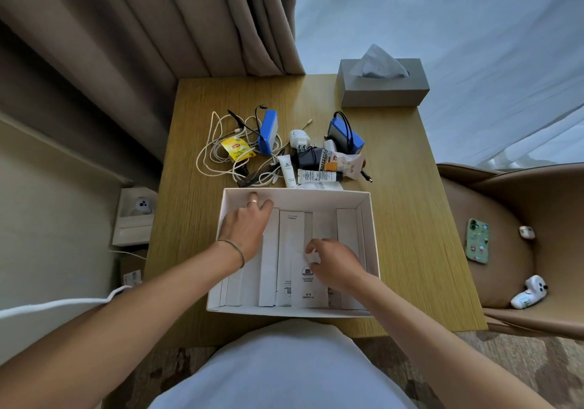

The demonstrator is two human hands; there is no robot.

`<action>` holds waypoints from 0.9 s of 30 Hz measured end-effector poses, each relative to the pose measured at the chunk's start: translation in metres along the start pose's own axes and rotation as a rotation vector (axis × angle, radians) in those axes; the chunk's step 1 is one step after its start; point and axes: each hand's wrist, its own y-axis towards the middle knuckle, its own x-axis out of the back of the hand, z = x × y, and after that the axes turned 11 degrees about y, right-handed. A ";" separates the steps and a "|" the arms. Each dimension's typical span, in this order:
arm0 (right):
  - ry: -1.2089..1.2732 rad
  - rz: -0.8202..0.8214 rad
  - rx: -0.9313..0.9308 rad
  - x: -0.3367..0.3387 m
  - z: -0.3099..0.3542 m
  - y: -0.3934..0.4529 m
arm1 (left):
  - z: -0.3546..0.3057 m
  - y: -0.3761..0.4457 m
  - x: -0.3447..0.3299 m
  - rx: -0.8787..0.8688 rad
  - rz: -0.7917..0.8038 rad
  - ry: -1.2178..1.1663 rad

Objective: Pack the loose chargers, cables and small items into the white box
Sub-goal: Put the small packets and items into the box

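I see a wood-grain bench point(410, 219), taupe curtains point(158, 29) behind, sheer-curtained window point(442, 13), tan chair point(512, 219) right, patterned carpet point(474, 361), soft daylight.

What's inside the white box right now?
The white box holds only long flat white packets lying side by side. Both hands, left hand and right hand, cover some; what lies underneath is hidden.

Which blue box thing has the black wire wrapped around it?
The right blue charger, nearest the tissue box. The left blue charger stands among white cables.
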 end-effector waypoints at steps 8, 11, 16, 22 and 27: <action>0.011 0.031 0.006 0.002 -0.001 0.003 | -0.001 0.003 0.004 -0.053 0.068 -0.082; 0.009 0.036 0.006 0.001 -0.001 0.003 | 0.000 0.001 0.004 -0.051 0.076 -0.072; -0.003 0.043 0.010 0.001 -0.001 0.002 | -0.011 0.000 -0.001 -0.063 0.086 -0.019; 0.004 0.061 0.019 0.001 0.000 0.002 | -0.017 -0.006 -0.004 -0.049 0.165 0.030; 0.014 0.060 0.018 0.001 -0.001 0.003 | -0.015 -0.012 -0.004 -0.024 0.181 -0.028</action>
